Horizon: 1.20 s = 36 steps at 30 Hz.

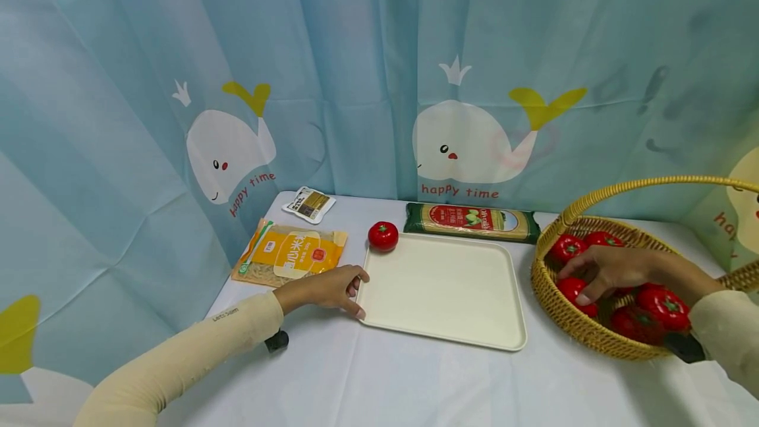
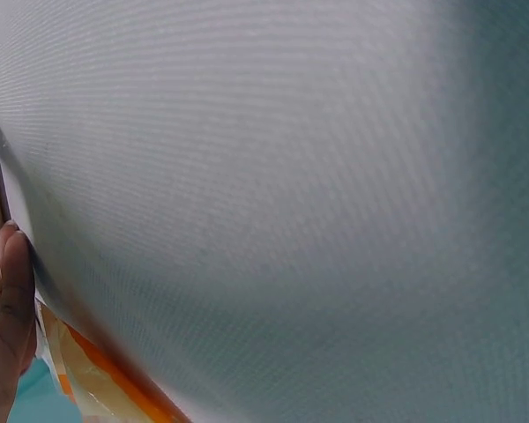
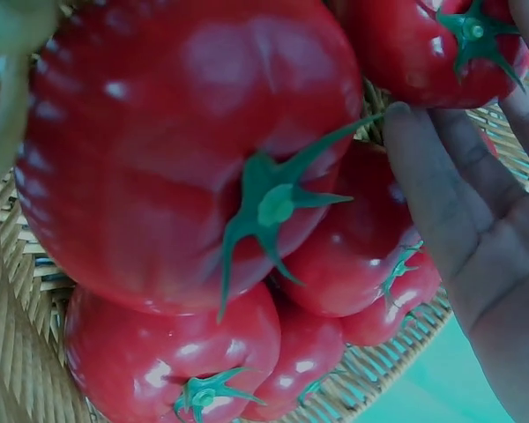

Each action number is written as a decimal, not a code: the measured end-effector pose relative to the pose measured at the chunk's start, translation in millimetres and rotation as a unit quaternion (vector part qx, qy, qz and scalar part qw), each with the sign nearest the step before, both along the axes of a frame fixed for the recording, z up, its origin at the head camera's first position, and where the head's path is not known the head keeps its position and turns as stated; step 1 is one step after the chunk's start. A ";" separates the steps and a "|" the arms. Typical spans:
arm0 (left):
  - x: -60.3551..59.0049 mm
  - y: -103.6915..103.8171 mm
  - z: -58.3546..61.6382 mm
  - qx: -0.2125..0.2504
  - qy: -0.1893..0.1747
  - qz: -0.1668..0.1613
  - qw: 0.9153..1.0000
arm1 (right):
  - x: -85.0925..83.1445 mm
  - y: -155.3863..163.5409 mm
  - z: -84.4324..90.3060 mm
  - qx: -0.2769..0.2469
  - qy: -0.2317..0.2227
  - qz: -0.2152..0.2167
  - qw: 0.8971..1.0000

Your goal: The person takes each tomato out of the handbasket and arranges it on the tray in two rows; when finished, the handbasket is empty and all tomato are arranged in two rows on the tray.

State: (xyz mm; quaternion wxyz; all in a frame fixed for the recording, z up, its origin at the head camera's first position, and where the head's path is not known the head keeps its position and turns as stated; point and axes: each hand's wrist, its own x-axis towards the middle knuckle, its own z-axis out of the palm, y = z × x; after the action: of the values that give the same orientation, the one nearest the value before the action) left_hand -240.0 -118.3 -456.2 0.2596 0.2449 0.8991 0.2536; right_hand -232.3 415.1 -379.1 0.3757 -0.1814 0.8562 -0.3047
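At the left edge of a cream rectangular tray (image 1: 441, 292), my left hand (image 1: 333, 290) grips the rim, with thumb and bent fingers spread along it. In the left wrist view the fingers (image 2: 16, 282) of that hand lie against the tray's side. My right hand (image 1: 613, 274) reaches into a wicker basket (image 1: 569, 321) and holds a red tomato (image 1: 575, 292) between thumb and fingers. This tomato (image 3: 423, 53) shows a green star-shaped stem in the right wrist view. Several other tomatoes (image 3: 185, 150) lie around it in the basket.
One tomato (image 1: 383, 236) sits by the tray's far left corner. Behind the tray lies a green noodle packet (image 1: 471, 221). An orange food bag (image 1: 290, 252) and a small white sachet (image 1: 309, 205) are on the left. The basket's tall handle (image 1: 640, 183) arches over the right side; a blue curtain (image 1: 367, 84) hangs behind.
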 end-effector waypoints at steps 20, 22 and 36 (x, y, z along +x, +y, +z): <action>1.3 0.4 1.5 -0.003 -0.008 0.006 1.000 | 12.4 6.9 8.6 -0.014 0.063 -0.053 0.997; 1.3 0.4 1.6 -0.006 -0.007 0.008 1.000 | 14.7 9.1 11.5 -0.021 0.069 -0.061 0.996; 2.2 1.0 3.0 -0.005 -0.007 0.008 1.000 | 26.9 16.2 31.2 -0.039 0.109 -0.101 0.988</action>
State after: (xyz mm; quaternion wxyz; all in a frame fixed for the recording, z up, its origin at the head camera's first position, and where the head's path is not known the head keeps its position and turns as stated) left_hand -237.7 -117.3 -453.3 0.2649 0.2351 0.9004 0.2527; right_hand -205.4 431.4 -347.8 0.2405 -0.1409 0.8934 -0.3525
